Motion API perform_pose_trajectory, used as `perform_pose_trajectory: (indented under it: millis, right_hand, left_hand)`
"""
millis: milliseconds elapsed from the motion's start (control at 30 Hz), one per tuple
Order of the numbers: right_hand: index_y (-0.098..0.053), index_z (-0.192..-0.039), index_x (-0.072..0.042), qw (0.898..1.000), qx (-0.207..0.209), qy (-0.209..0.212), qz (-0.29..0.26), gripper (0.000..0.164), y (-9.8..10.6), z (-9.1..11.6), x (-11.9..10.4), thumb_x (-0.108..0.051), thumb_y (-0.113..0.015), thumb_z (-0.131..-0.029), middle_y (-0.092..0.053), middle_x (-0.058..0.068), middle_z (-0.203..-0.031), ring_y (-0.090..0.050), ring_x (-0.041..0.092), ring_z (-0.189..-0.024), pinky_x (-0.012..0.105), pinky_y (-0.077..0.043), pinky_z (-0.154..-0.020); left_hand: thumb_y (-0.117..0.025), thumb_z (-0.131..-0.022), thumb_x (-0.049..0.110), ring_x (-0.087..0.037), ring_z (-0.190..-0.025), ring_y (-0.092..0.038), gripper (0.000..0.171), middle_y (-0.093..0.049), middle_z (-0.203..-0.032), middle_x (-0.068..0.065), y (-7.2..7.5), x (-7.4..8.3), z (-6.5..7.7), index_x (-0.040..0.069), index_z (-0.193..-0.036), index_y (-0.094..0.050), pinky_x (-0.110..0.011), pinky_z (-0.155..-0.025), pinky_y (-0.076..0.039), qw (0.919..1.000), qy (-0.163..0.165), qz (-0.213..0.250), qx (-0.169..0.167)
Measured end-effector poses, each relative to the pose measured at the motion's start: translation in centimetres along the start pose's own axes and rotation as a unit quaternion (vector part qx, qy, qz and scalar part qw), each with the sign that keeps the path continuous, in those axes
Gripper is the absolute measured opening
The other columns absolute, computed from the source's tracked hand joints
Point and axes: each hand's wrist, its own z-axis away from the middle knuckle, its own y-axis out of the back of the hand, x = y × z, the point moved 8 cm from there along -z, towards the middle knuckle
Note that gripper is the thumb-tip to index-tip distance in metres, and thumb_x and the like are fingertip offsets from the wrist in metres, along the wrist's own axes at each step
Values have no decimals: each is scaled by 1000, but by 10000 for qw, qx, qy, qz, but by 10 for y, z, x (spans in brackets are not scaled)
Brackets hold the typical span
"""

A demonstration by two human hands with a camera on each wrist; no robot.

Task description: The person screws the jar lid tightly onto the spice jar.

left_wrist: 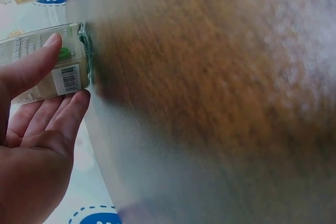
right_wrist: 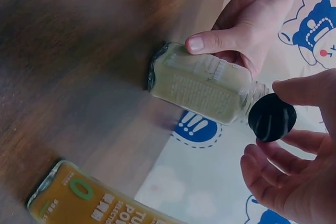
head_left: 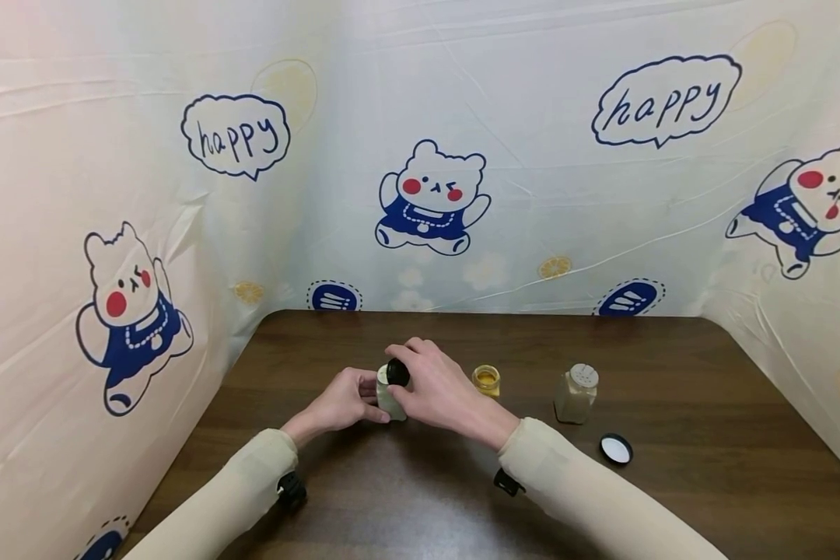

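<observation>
The left hand (head_left: 346, 400) steadies a pale green jar (right_wrist: 202, 85) left of the middle of the worktop (head_left: 392, 529), nearer its far edge than the viewer's side. Thumb and fingers lie on opposite faces, parted only by the jar's width, probably so that it cannot turn or tip. The right hand (head_left: 437, 381) pinches a black cap (right_wrist: 272, 118) by its rim between thumb and fingertips, a light hold that would suit turning or lifting. The cap sits askew at the threaded neck (some of the thread shows beside it).

Towards the worktop's right edge stand a beige jar (head_left: 575, 397) with a pierced top and a loose lid (head_left: 616, 449), white lining upwards, perhaps laid so to keep the lining clean.

An uncapped yellow jar (head_left: 486, 381) is partly masked by the right hand in the head view and cut off in both wrist views. The green jar seems to stand on the worktop, though its base is dim; whether the cap touches the neck I cannot tell.
</observation>
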Motion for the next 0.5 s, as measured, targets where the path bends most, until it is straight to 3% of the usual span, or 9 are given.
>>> perform_pose_trajectory:
  millis: [500]
  right_hand:
    - [-60, -145, -9, 9998, -24, -128, -138, 53, -6, -3, -2, -25, -77, -97, -64, 9, -128, -61, 22, -113, 35, -58, -90]
  left_hand:
    - [-86, -81, -10, -32, -114, -72, 47, -76, -119, -16, -1, 2, 1, -5, -126, -72, -34, -95, -59, 10000, -46, 17, -35]
